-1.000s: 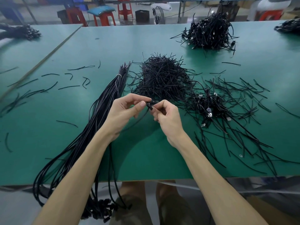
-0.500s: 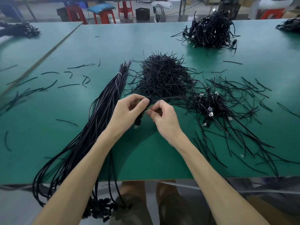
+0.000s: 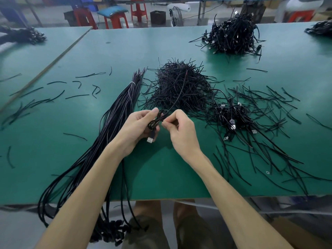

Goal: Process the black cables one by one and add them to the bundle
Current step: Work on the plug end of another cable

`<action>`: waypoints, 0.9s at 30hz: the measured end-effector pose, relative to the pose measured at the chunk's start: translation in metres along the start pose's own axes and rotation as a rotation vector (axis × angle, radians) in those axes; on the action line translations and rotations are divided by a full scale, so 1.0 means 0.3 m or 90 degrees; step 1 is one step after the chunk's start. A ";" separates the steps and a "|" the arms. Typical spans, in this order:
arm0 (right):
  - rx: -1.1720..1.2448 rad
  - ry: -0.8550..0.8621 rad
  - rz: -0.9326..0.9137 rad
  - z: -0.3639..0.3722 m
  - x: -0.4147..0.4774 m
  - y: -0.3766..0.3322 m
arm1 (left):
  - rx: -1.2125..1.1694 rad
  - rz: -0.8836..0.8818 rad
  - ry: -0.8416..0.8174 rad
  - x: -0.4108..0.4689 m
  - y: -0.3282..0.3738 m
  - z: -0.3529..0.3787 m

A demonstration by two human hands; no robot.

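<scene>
My left hand (image 3: 137,128) grips a coiled black cable (image 3: 156,122) whose silver USB plug (image 3: 150,139) hangs below the fingers. My right hand (image 3: 180,131) pinches the same coil from the right. One free end of the cable rises up and away over the heap of black ties (image 3: 179,87). The long bundle of straightened cables (image 3: 115,119) lies to the left of my hands, tied near its far end, and droops over the table's near edge. A small pile of coiled cables with plugs (image 3: 231,117) lies right of my hands.
The green table (image 3: 161,173) carries loose black ties scattered left and right. A bigger heap of coiled cables (image 3: 233,35) sits far right, with more heaps at the far left and far right edges. Red stools (image 3: 116,18) and a fan stand beyond the table.
The coil has loosened in my hands: a free end now sticks up over the tie heap and the USB plug hangs lower below my left hand.
</scene>
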State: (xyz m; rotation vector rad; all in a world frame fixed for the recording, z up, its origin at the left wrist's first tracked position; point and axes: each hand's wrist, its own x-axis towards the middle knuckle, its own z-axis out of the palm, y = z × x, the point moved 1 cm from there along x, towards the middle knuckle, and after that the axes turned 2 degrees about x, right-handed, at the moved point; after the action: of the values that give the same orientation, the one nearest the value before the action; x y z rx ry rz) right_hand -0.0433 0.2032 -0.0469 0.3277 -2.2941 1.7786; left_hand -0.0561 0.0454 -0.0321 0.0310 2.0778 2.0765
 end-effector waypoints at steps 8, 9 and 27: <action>0.091 0.023 0.071 -0.014 0.011 0.011 | -0.030 0.061 -0.061 -0.009 0.002 -0.002; 0.104 0.027 0.076 -0.016 0.012 0.012 | -0.030 0.063 -0.062 -0.009 -0.001 -0.001; 0.239 0.047 0.124 -0.066 -0.015 -0.031 | -0.081 0.086 0.012 -0.003 0.000 -0.002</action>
State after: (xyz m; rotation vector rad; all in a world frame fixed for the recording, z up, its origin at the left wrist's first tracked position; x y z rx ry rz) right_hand -0.0355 0.2202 -0.0349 0.0956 -1.9922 2.2789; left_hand -0.0553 0.0446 -0.0319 0.1371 2.0014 2.2928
